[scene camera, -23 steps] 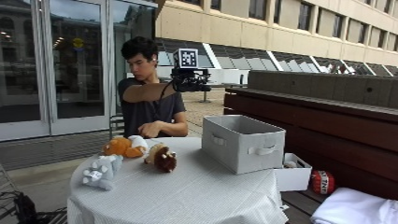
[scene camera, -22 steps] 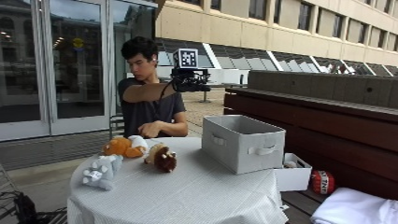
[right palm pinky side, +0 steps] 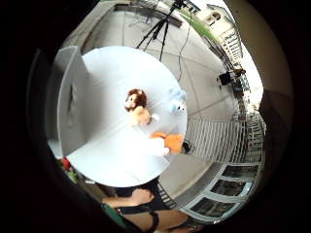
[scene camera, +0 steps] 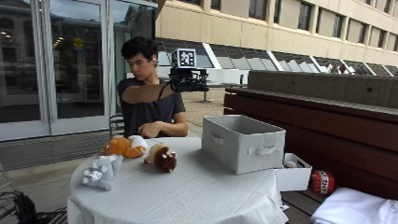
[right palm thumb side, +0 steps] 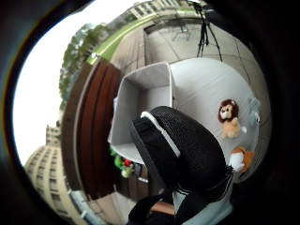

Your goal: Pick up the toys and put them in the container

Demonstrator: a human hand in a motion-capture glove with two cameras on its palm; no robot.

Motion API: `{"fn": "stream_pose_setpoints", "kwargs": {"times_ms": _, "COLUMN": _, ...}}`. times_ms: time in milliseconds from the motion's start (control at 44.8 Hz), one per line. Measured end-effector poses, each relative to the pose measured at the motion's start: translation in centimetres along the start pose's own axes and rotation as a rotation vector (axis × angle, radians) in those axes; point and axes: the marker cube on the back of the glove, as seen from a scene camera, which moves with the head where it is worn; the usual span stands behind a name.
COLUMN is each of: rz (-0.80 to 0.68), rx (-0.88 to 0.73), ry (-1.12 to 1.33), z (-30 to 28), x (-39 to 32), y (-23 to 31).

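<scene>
Fingers of the right hand (scene camera: 189,81) cannot be told apart in the outside view, where the hand is raised at chest height above the table (scene camera: 205,196), well apart from the toys. In the thumb side palm view one gloved finger (right palm thumb side: 180,145) is seen, only gently bent, and nothing is held by it; how far the other fingers are opened cannot be told.

From left to right on the white cloth of the table, three toys are seen. A grey plush animal (scene camera: 99,170) is lying near the edge at the left. Beside it, closer to the person, an orange and white plush (scene camera: 124,146) is placed. Just next to it a small lion (scene camera: 163,157) with a dark brown mane is found (its tan body is better seen in the palm views). Further to the right the container (scene camera: 242,142) is standing, a grey fabric box with a handle on its side, apart from the toys. The bare left hand (scene camera: 151,129) is rested at the table edge.

The inside of the container (right palm thumb side: 140,101) is shown only by the thumb side palm view, and no toy is seen in it. The whole round table from above, with the lion (right palm pinky side: 137,107) near its middle, is given by the little finger side view.
</scene>
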Motion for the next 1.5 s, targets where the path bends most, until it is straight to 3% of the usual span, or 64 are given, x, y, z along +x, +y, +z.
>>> {"fn": "stream_pose_setpoints", "kwargs": {"times_ms": 246, "rz": -0.025, "rx": 0.038, "ry": 0.033, "z": -1.0, "x": 1.4, "y": 1.9}}
{"fn": "stream_pose_setpoints", "kwargs": {"times_ms": 536, "rz": -0.032, "rx": 0.058, "ry": 0.065, "z": -2.1, "x": 7.9, "y": 6.5}}
{"fn": "stream_pose_setpoints", "kwargs": {"times_ms": 1028, "rz": 0.071, "rx": 0.035, "ry": 0.090, "z": 2.6, "x": 19.1, "y": 11.3}}
{"fn": "stream_pose_setpoints", "kwargs": {"times_ms": 1229, "rz": 0.187, "rx": -0.229, "ry": 0.081, "z": 3.9, "x": 20.9, "y": 15.1}}
{"fn": "stream_pose_setpoints", "kwargs": {"times_ms": 1341, "rz": 0.158, "rx": -0.013, "ry": 0.114, "z": 7.2, "x": 22.8, "y": 13.8}}
{"fn": "stream_pose_setpoints", "kwargs": {"times_ms": 1497, "rz": 0.116, "rx": 0.006, "ry": 0.092, "z": 11.4, "x": 24.5, "y": 14.5}}
